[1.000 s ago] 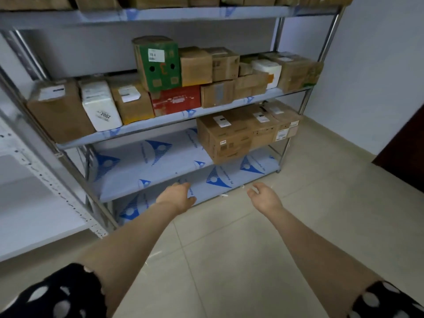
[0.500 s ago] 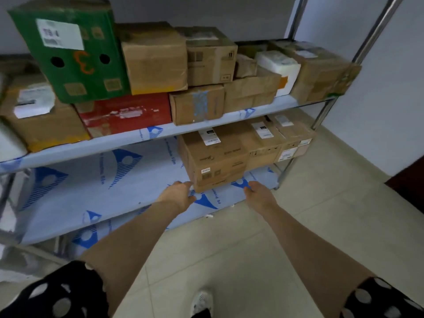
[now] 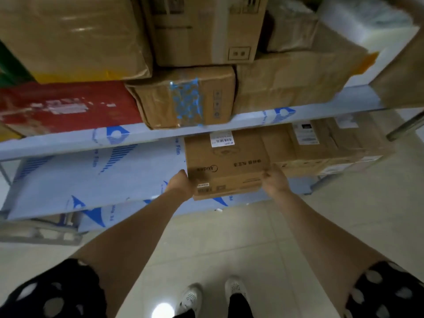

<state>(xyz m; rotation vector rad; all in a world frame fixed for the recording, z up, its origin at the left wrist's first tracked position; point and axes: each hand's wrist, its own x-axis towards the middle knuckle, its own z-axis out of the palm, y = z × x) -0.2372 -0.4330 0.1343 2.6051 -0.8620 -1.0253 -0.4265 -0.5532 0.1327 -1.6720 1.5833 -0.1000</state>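
Observation:
A brown cardboard box (image 3: 227,164) with a white barcode label sits on the lower shelf (image 3: 96,182), its front end over the shelf's edge. My left hand (image 3: 181,185) grips the box's front left corner. My right hand (image 3: 274,180) grips its front right corner, with the thumb on the top face. Most of my fingers are hidden behind the box's sides.
More brown boxes (image 3: 332,145) stand to the right on the same shelf. The shelf above (image 3: 252,120) carries stacked cartons, a red box (image 3: 66,106) and a taped box (image 3: 185,99). A metal post (image 3: 406,127) is at the right. Tiled floor and my shoes (image 3: 213,297) lie below.
I have leaned in closer to the rack. Both hands went from hovering in front of the lower shelf to gripping the front corners of the brown box.

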